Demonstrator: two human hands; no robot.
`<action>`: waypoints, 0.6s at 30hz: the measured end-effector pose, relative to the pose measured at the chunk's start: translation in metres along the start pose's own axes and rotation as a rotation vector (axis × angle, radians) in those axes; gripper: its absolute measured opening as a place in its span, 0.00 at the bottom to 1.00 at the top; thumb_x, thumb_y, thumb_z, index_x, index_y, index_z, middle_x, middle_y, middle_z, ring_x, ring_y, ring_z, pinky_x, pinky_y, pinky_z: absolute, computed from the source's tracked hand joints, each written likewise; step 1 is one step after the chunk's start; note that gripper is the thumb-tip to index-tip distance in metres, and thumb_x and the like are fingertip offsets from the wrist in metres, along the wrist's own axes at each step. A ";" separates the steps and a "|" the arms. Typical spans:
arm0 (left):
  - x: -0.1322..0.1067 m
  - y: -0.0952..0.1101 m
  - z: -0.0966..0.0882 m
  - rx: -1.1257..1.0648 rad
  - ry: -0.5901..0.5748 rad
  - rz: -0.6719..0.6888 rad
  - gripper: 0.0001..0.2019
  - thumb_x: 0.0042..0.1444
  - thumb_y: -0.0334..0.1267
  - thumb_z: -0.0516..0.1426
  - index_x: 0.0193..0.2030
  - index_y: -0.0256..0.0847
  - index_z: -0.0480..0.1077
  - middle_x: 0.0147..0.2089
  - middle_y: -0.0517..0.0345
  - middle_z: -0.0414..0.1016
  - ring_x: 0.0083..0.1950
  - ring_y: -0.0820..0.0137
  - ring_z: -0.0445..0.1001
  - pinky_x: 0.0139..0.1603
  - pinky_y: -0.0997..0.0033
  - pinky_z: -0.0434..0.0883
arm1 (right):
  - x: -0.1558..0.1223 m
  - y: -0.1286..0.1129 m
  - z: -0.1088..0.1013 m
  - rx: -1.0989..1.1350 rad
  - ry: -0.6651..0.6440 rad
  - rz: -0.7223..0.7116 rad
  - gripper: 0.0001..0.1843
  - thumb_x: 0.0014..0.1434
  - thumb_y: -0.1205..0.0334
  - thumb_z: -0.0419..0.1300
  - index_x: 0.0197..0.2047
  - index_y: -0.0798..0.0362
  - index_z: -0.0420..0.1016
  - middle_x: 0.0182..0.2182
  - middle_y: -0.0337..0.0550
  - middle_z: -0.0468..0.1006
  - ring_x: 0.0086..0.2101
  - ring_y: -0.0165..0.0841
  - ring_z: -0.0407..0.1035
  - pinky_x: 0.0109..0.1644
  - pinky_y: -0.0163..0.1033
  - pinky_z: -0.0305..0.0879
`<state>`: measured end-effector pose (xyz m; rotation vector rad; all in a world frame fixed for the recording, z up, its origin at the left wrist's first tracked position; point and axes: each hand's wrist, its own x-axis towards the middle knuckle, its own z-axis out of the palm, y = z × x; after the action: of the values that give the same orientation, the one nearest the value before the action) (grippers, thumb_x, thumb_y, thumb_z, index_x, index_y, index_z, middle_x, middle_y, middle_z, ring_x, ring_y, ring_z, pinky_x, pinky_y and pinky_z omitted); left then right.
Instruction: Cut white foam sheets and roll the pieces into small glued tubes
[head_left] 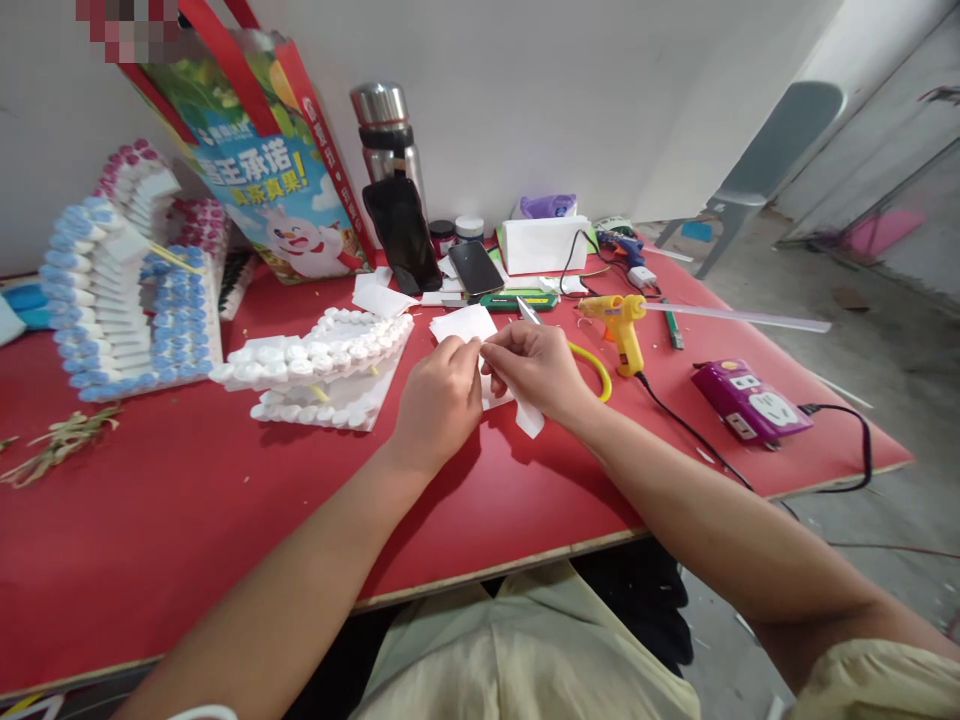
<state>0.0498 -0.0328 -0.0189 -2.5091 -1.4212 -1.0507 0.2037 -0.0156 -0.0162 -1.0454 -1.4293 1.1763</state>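
My left hand (439,403) and my right hand (536,370) meet over the red table (187,520), both closed on a small white piece of foam sheet (465,325). A strip of it hangs below my right hand. Yellow-handled scissors (596,365) lie under my right hand, their blade tip showing above it. A white model studded with white caps (322,365) sits just left of my left hand.
A yellow glue gun (621,325) stands right of my hands, its cord running to a purple power strip (750,400). Blue-and-white cap models (127,300) stand at left. A printed bag (262,170), flask (386,135), phones (474,268) and white box (544,245) line the back.
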 end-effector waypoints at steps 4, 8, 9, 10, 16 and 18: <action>0.005 -0.009 -0.004 -0.461 0.003 -0.195 0.10 0.66 0.38 0.56 0.42 0.38 0.79 0.38 0.51 0.79 0.34 0.69 0.76 0.38 0.67 0.74 | 0.003 -0.001 -0.007 -0.020 -0.089 -0.041 0.10 0.60 0.58 0.63 0.30 0.55 0.72 0.24 0.39 0.76 0.20 0.27 0.70 0.25 0.34 0.65; 0.009 -0.020 -0.004 -0.859 -0.082 -0.366 0.12 0.61 0.45 0.63 0.45 0.41 0.82 0.41 0.52 0.81 0.36 0.68 0.79 0.39 0.67 0.79 | 0.005 -0.004 -0.013 -0.097 -0.169 -0.083 0.11 0.62 0.56 0.63 0.33 0.55 0.73 0.27 0.41 0.78 0.24 0.28 0.72 0.29 0.34 0.66; 0.009 -0.021 -0.004 -0.891 -0.081 -0.384 0.12 0.60 0.44 0.64 0.45 0.42 0.82 0.39 0.53 0.81 0.36 0.68 0.79 0.40 0.67 0.79 | 0.005 -0.005 -0.014 -0.091 -0.172 -0.086 0.11 0.62 0.55 0.62 0.33 0.55 0.73 0.28 0.42 0.79 0.24 0.28 0.72 0.30 0.34 0.67; 0.009 -0.021 -0.003 -0.902 -0.066 -0.394 0.11 0.59 0.44 0.64 0.45 0.42 0.83 0.37 0.55 0.81 0.35 0.69 0.79 0.39 0.67 0.79 | 0.004 -0.006 -0.014 -0.071 -0.170 -0.084 0.11 0.62 0.55 0.63 0.33 0.55 0.73 0.28 0.43 0.79 0.25 0.28 0.72 0.30 0.35 0.68; 0.009 -0.013 -0.005 -0.795 0.006 -0.390 0.07 0.60 0.39 0.63 0.42 0.43 0.83 0.33 0.57 0.80 0.30 0.73 0.75 0.33 0.73 0.75 | 0.003 -0.007 -0.011 0.032 -0.137 -0.013 0.13 0.60 0.54 0.66 0.35 0.54 0.70 0.29 0.41 0.79 0.23 0.29 0.74 0.28 0.35 0.69; 0.008 -0.011 -0.005 -0.749 0.011 -0.401 0.07 0.60 0.38 0.62 0.41 0.43 0.82 0.34 0.57 0.80 0.31 0.72 0.75 0.33 0.73 0.75 | 0.001 -0.005 -0.009 0.009 -0.125 -0.019 0.13 0.60 0.53 0.65 0.35 0.54 0.70 0.29 0.41 0.79 0.23 0.29 0.74 0.28 0.35 0.70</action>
<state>0.0415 -0.0222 -0.0132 -2.6846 -1.8389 -1.9813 0.2122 -0.0141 -0.0104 -0.9633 -1.5261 1.2517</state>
